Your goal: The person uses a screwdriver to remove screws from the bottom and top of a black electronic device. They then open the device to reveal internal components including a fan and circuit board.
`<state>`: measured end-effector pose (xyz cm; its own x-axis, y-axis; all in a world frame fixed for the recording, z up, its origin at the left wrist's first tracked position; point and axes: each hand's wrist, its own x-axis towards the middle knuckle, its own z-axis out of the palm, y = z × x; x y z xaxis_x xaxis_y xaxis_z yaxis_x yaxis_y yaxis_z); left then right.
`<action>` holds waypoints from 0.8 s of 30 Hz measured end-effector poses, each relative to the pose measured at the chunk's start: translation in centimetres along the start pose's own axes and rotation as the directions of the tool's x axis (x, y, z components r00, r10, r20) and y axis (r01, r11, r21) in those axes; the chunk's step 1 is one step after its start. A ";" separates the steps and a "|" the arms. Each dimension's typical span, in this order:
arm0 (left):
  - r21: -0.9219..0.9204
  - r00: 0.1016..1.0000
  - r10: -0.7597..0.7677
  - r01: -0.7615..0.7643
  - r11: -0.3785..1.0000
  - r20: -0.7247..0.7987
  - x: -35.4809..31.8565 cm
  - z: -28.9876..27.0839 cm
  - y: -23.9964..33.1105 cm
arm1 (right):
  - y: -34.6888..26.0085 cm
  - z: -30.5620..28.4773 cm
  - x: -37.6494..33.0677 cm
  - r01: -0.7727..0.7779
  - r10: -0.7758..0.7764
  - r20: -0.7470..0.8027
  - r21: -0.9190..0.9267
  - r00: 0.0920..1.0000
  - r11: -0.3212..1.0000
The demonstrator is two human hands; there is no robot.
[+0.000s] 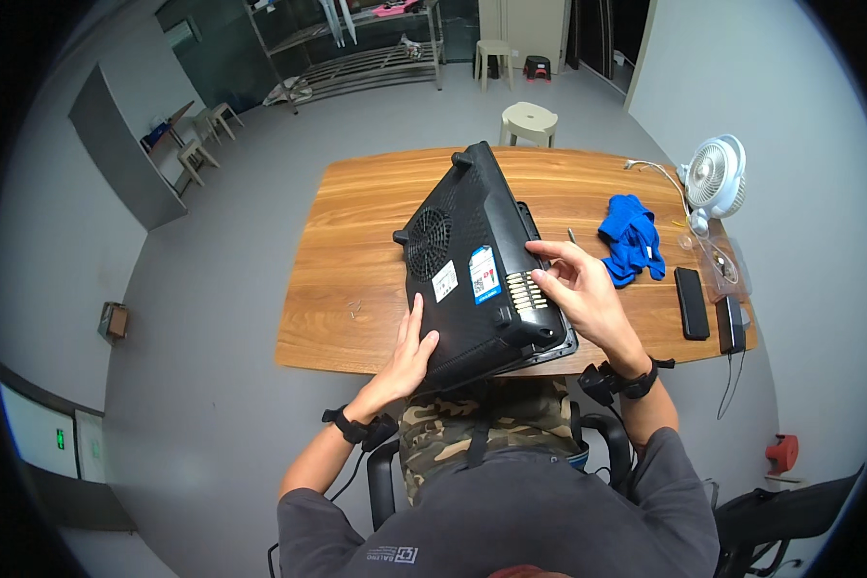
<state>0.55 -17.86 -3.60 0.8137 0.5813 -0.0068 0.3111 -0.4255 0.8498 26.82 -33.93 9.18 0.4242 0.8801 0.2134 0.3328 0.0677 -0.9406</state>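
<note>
A black induction cooker (458,236) rests tilted at the near edge of the table, its underside facing me. That underside shows a round fan grille, short feet, a white label, a blue-and-white sticker and a row of slots. Along its right side a second black rim (561,349) shows beneath the casing. My left hand (407,358) lies against the cooker's lower left side, fingers stretched out. At the right edge by the slots, my right hand (580,294) grips the casing between thumb and fingers; its fingertips are partly hidden.
Several small screws (355,309) lie left on the wooden table (332,250). To the right are a blue cloth (632,239), a white fan (715,178), a black case (691,303) and a black box with cables (730,324). A stool (529,120) stands beyond.
</note>
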 end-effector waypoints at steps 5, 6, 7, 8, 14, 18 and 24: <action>0.072 1.000 -0.011 0.013 0.997 -0.022 0.2 -1.8 0.9 | -1.8 2.8 1.0 0.127 -0.132 0.033 0.113 0.991 0.985; 0.089 1.000 -0.011 0.012 0.996 -0.018 0.3 -2.4 1.5 | -2.0 3.4 1.2 0.153 -0.159 0.033 0.128 0.987 0.980; 0.099 1.000 0.001 0.000 0.995 -0.012 0.4 -3.0 2.9 | -2.1 4.0 1.5 0.192 -0.198 0.032 0.125 0.980 0.973; 0.080 1.000 0.017 -0.015 0.997 -0.016 0.6 -3.7 3.8 | -2.6 4.2 1.8 0.186 -0.193 0.083 0.090 0.978 0.978; -0.175 1.000 -0.013 0.016 0.984 0.019 1.3 -7.7 6.5 | -4.4 8.3 3.7 0.364 -0.368 0.161 0.052 0.916 0.930; -0.237 0.992 -0.111 0.124 0.964 0.067 0.6 -10.4 8.4 | -4.5 9.9 4.3 0.466 -0.481 0.180 0.122 0.858 0.876; -0.257 0.989 -0.127 0.104 0.961 -0.076 -0.9 -14.9 8.9 | -1.9 12.7 4.8 0.341 -0.423 0.367 0.269 0.828 0.901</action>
<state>-4.74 -11.86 11.83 0.7277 0.6818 -0.0750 0.2575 -0.1702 0.9512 17.49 -23.87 8.63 -0.0990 0.8729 0.4778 0.2183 0.4875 -0.8454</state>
